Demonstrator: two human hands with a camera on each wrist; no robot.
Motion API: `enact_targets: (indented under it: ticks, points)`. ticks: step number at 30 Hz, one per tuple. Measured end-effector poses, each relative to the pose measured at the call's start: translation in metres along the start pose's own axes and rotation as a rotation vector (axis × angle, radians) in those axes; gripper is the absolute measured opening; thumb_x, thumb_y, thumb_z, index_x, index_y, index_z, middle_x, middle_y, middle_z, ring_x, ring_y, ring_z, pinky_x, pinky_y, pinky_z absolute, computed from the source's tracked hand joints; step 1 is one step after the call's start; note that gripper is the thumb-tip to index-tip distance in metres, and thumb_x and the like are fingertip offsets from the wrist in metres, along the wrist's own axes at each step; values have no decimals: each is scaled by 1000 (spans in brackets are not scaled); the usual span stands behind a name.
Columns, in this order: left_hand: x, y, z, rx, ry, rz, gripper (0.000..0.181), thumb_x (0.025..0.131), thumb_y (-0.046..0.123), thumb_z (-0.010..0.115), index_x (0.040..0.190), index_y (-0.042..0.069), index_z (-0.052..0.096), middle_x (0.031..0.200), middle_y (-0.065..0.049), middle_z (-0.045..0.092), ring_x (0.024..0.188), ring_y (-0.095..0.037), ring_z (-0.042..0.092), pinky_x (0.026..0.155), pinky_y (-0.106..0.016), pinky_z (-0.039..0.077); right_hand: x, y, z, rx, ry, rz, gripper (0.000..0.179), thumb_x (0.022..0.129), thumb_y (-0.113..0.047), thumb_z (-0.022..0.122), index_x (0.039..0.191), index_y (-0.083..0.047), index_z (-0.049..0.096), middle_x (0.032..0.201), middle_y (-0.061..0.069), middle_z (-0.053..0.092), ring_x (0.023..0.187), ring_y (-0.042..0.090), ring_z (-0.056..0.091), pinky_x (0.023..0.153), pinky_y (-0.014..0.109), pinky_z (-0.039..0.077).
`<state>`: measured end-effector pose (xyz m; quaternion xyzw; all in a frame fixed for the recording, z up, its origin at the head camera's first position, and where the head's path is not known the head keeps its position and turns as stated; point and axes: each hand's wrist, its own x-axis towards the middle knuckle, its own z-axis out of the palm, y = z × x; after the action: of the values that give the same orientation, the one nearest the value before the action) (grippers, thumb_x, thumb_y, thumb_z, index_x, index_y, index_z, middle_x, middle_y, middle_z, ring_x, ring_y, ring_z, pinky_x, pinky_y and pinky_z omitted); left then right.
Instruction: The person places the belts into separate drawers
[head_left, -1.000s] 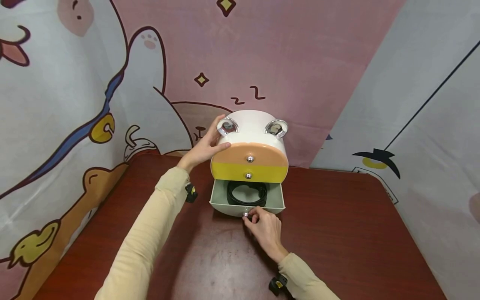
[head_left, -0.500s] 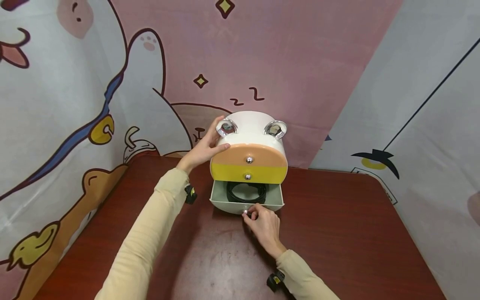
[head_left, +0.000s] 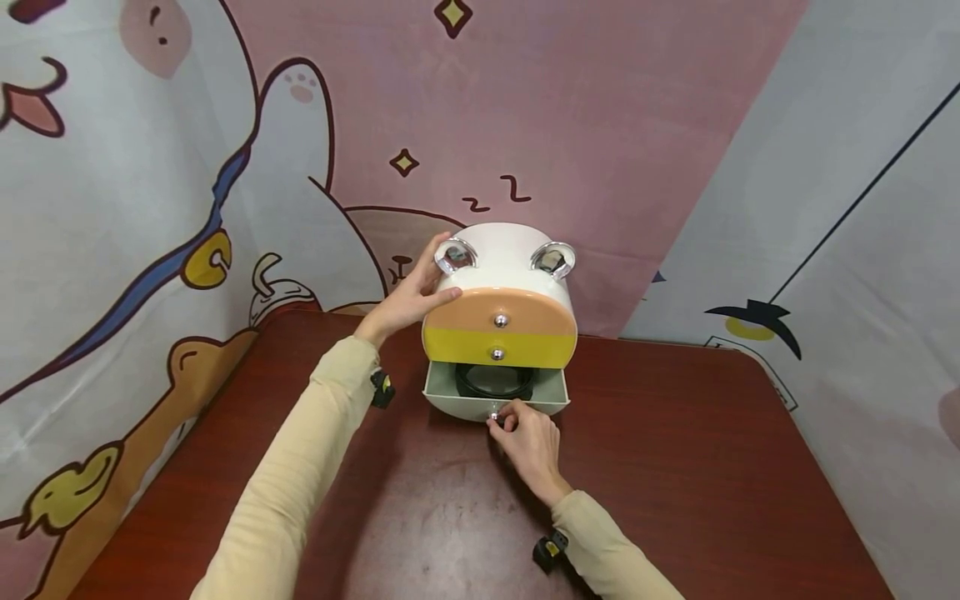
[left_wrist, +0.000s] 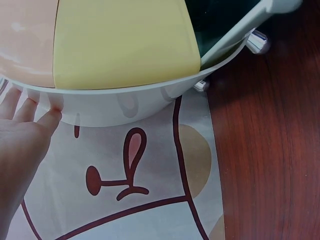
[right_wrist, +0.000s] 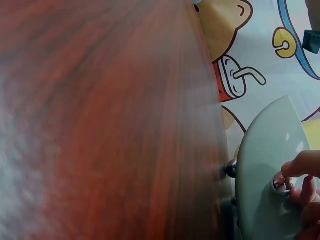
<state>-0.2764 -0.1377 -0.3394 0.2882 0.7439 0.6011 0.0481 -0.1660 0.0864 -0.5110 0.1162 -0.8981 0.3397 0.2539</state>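
A white mini drawer cabinet (head_left: 504, 254) with two shiny ear-like rings on top stands on the table. Its orange drawer (head_left: 465, 310) and yellow drawer (head_left: 453, 346) are closed. The pale green bottom drawer (head_left: 453, 407) is partly pulled out, with a coiled black cable (head_left: 462, 383) inside. Against the cabinet's upper left side rests my left hand (head_left: 408, 302), fingers extended; the left wrist view shows its fingertips (left_wrist: 50, 118) touching the white shell. My right hand (head_left: 532, 446) pinches the bottom drawer's round silver knob (right_wrist: 281, 185) between thumb and finger.
The reddish-brown wooden table (head_left: 675, 467) spreads out around the cabinet. Behind it hangs a cartoon-printed cloth (head_left: 570, 125), close to the cabinet's back. Small silver feet (left_wrist: 257, 42) show under the cabinet in the left wrist view.
The green drawer has slid inward toward the cabinet, with my right hand moving along on its knob. Less of the coiled cable shows. My left hand stays in place.
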Motion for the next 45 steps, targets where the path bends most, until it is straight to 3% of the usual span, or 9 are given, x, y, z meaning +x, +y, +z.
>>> enact_targets:
  ticks: [10, 18, 45]
  points:
    - [1, -1, 0, 10, -3, -12, 83, 96, 11, 61, 155, 32, 6, 157, -12, 23, 138, -27, 32, 108, -42, 30, 8, 3, 4, 0, 1, 11, 18, 74, -20, 83, 76, -16, 66, 57, -15, 49, 49, 5, 47, 47, 28, 39]
    - [-1, 4, 0, 21, -5, -21, 84, 96, 10, 61, 156, 27, 5, 154, -17, 26, 133, -31, 39, 105, -44, 35, 13, 6, 8, 5, 0, 32, 17, 75, -21, 82, 76, -17, 66, 58, -15, 49, 50, 7, 48, 47, 29, 39]
    - [-2, 3, 1, 25, -3, -10, 84, 96, 9, 60, 156, 28, 4, 156, -16, 23, 137, -30, 32, 107, -41, 33, 26, 15, 18, 40, -4, 70, 17, 77, -21, 80, 82, -15, 66, 58, -12, 51, 50, 9, 50, 47, 31, 40]
